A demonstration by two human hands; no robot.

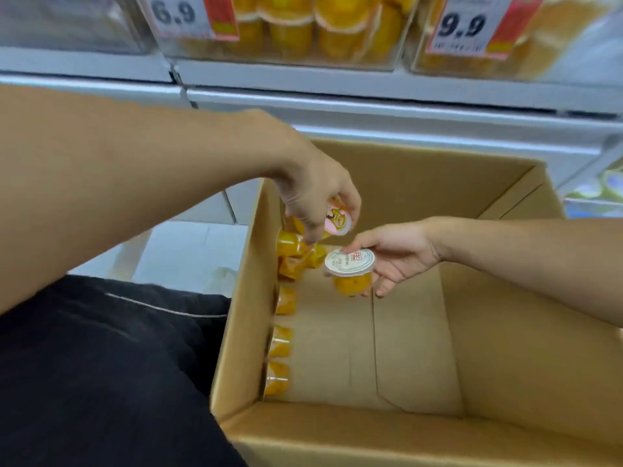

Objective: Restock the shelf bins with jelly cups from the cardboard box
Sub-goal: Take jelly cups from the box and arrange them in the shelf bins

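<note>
An open cardboard box [488, 348] stands below the shelf, mostly bare inside. Several orange jelly cups [286, 301] lie in a row along its left inner wall. My left hand [313, 187] reaches down into the box's far left corner and grips a jelly cup with a pink lid [338, 222]. My right hand [394, 254] is inside the box just to the right, holding an upright jelly cup with a white lid [350, 264] from its side. Clear shelf bins [303, 32] above hold orange jelly cups.
Price tags reading 6.9 [183, 15] and 9.9 [462, 26] hang on the bin fronts. The grey shelf edge [371, 106] runs across just above the box. My dark-clothed leg [101, 365] lies left of the box. More goods sit at the far right [603, 187].
</note>
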